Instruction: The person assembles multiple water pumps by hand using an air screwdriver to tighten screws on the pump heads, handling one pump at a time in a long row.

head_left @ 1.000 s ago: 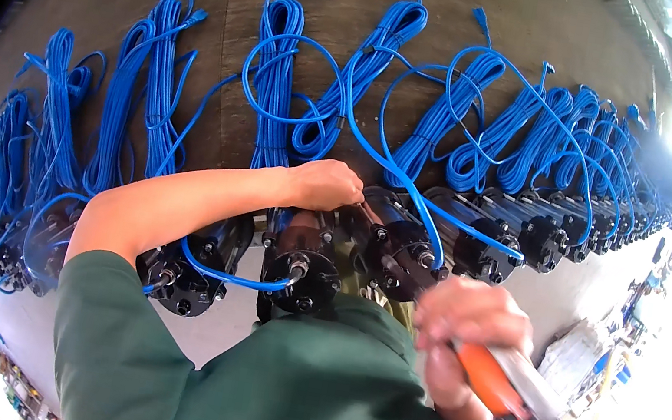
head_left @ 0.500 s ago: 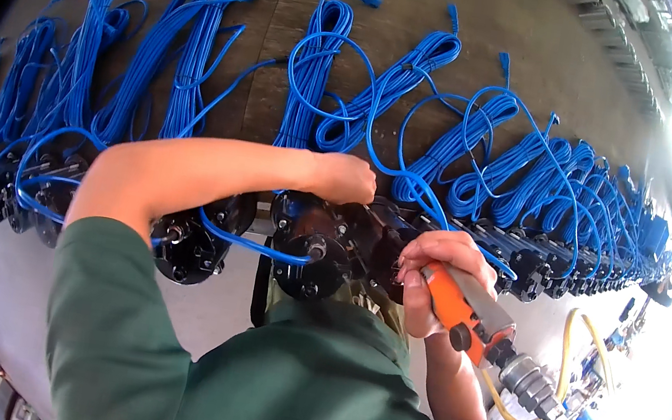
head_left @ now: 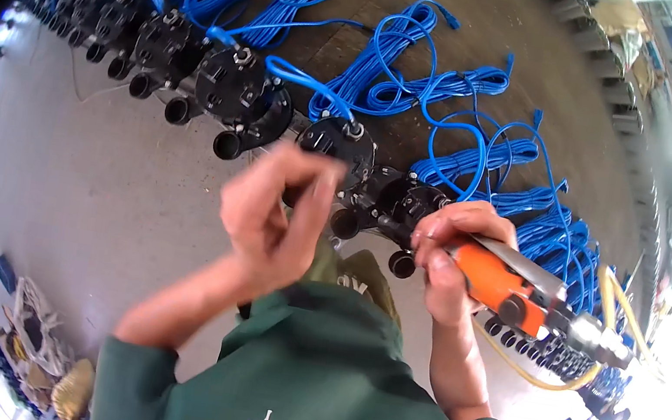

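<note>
The setting was a workshop, as shown by similar black machine units [head_left: 231, 86] ranked along the near edge of a brown worktop [head_left: 561, 92], blue cable bundles [head_left: 385, 53] behind them, an orange power tool [head_left: 490, 280] and a yellow hose [head_left: 608, 297].

"What carries everything?"
"A brown table [head_left: 481, 17]."
"And on it?"
"Bundled blue cables [head_left: 374, 66], some loops crossing, and a row of black units [head_left: 231, 86] along the near edge, their ends jutting over the grey floor [head_left: 119, 193]."
"Anything on the floor?"
"A pale heap [head_left: 54, 352], lower left, hard to make out."
</note>
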Demonstrator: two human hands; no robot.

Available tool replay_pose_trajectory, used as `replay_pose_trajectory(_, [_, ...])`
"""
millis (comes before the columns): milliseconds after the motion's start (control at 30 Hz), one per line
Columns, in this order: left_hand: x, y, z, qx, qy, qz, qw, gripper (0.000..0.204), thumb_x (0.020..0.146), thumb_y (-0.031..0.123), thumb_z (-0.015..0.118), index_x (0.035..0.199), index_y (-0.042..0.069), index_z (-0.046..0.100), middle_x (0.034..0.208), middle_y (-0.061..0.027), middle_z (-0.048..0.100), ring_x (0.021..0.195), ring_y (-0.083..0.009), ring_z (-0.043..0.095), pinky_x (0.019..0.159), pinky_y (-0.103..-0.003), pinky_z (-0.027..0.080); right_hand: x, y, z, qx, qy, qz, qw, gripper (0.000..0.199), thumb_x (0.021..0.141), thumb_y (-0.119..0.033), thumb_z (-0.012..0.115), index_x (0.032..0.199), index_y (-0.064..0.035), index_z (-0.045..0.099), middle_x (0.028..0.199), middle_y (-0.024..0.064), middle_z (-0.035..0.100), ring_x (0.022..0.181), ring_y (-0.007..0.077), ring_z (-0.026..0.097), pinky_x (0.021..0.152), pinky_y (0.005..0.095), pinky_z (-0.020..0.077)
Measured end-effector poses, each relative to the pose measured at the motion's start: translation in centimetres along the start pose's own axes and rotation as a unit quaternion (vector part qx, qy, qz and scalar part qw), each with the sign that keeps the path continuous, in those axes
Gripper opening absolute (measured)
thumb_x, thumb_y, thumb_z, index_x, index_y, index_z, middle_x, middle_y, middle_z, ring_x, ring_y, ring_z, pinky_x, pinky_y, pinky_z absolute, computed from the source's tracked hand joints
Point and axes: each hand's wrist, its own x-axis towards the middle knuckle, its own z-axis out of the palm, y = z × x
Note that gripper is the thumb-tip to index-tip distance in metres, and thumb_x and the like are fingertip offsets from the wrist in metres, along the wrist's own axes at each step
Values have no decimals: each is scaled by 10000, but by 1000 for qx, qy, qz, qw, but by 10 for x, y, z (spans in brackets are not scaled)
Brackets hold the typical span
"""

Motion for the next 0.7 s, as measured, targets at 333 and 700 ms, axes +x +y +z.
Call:
replay_pose_trajectory(333, [-193, -118, 124, -562, 105, -592, 568, 247, 1055, 220, 461, 1052, 7, 586, 822, -93, 618, 692, -212, 596, 617, -319, 512, -12, 45, 11, -11, -165, -53, 985, 289, 787, 51, 529, 1069, -11, 513, 880, 125, 547, 656, 164, 534, 571, 306, 490])
replay_pose_trajectory(700, [-199, -140, 171, -652, 230, -485, 535, 219, 1048, 127, 383, 1118, -11, 538, 895, -140, 638, 724, -223, 619, 633, -334, 528, -31, -10, -4, -22, -99, -75, 992, 389, 732, -56, 537, 1098, 76, 537, 921, 166, 564, 597, 148, 529, 606, 326, 499])
